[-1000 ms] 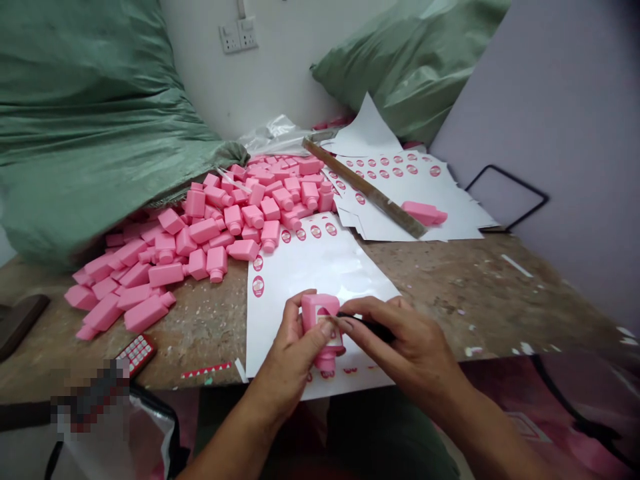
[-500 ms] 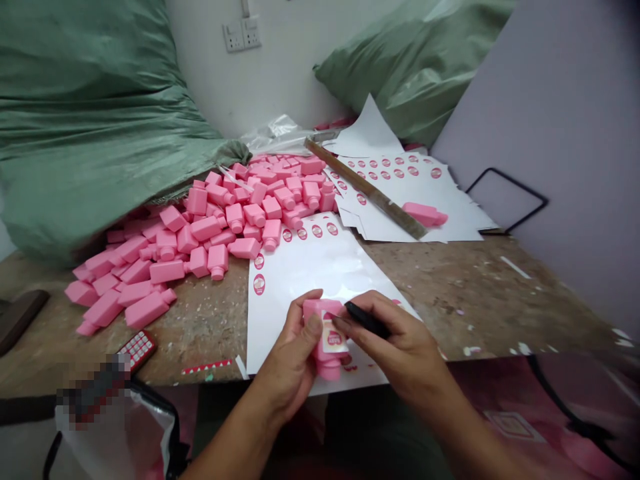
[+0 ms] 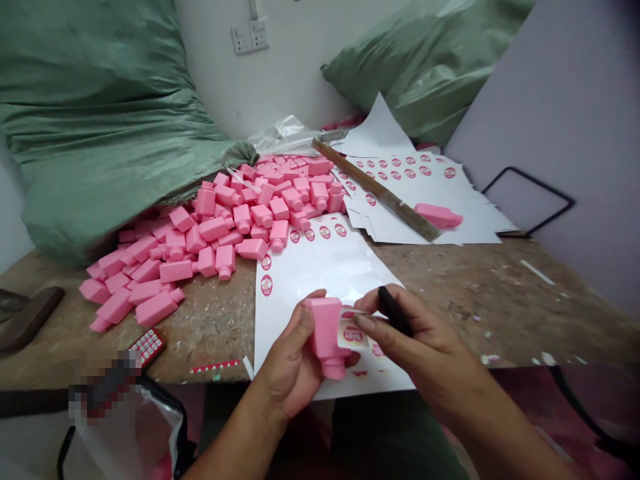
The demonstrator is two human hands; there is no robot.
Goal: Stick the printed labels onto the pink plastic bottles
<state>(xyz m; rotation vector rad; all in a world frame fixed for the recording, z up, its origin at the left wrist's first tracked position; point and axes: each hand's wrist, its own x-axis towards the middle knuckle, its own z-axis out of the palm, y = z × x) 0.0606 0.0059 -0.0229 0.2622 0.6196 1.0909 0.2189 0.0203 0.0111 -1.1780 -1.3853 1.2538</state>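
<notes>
My left hand [image 3: 293,353] is shut around a pink plastic bottle [image 3: 326,333], which it holds neck down above a white label sheet [image 3: 320,267]. A white and pink oval label [image 3: 353,335] stretches from the bottle's side towards my right hand [image 3: 413,337]. Those fingertips pinch near the label's far end, and a slim black tool [image 3: 394,311] is clasped in the same hand. Its tip is hidden behind my fingers. Further away lies a large heap of pink bottles [image 3: 240,227], out of reach of both hands' current positions.
Behind the sheet, more label sheets [image 3: 425,193] hold a wooden ruler [image 3: 380,190] and a lone pink bottle [image 3: 437,215]. Green woven sacks [image 3: 90,113] bank the worn table [image 3: 475,300] at the back. A red-keyed keypad device [image 3: 150,347] sits near the front edge.
The label that lay on the bottle's face now extends sideways from it, pulled out by my right fingertips. The black tool has tilted more upright, and the bottle has turned slightly.
</notes>
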